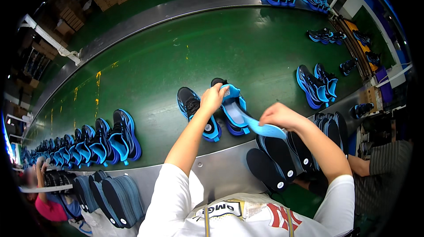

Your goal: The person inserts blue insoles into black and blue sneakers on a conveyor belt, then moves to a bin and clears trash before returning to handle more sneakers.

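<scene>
A green belt point(185, 55) curves across the whole view, edged near the person by a steel ledge point(221, 168). Rows of black-and-blue shoes point(104, 142) stand on the belt at far left, with further pairs point(316, 84) to the right and at the far end. Stacks of dark insoles point(282, 155) fan out on the ledge at right, and another stack point(117, 199) lies at lower left. At centre two shoes sit side by side on the belt: one point(192, 108) untouched, the other shoe point(232, 106) gripped at its collar by the left hand point(213, 97), fingers curled shut around the opening. The right hand point(278, 115) is closed in a pinch on the heel end of a light blue insole point(254, 124), whose front end lies inside that shoe.
</scene>
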A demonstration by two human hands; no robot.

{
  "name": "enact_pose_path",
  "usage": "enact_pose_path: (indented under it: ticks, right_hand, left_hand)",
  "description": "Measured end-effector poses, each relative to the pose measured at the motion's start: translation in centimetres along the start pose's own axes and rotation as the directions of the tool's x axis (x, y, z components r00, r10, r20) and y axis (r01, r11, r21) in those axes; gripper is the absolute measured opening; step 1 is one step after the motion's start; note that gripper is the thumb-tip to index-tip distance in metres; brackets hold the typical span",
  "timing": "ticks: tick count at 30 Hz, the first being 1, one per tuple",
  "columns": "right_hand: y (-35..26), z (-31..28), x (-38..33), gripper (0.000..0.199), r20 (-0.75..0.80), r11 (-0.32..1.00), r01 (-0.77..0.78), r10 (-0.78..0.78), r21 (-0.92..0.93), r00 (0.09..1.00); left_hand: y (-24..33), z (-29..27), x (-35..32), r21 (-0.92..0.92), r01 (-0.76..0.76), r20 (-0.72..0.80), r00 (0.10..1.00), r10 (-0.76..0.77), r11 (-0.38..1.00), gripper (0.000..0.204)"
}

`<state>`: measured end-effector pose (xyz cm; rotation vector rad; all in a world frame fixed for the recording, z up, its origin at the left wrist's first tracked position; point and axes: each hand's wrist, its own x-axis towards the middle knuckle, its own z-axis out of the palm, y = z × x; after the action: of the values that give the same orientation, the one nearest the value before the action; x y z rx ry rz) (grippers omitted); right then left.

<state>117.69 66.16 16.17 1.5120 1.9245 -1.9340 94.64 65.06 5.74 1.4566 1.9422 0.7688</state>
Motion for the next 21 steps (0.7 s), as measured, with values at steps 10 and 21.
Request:
enact_pose_path:
  ticks: [10,21]
  right_hand:
    - [3.2,7.8,9.8,0.021,-0.139,0.528,0.079,-0.36,-0.846,0.923]
    - [2.2,7.2,8.8,0.017,-0.038,0.507,0.025,-0.113,-0.862,0.993]
  left_hand:
    - [-1.4,0.6,0.0,-0.115,-0.052,0.087,0.994,0.062,0.992,0.034]
    - [-2.1,1.9,-0.9,-0.169,-0.02,-0.062,0.998,0.01,0.985,0.043]
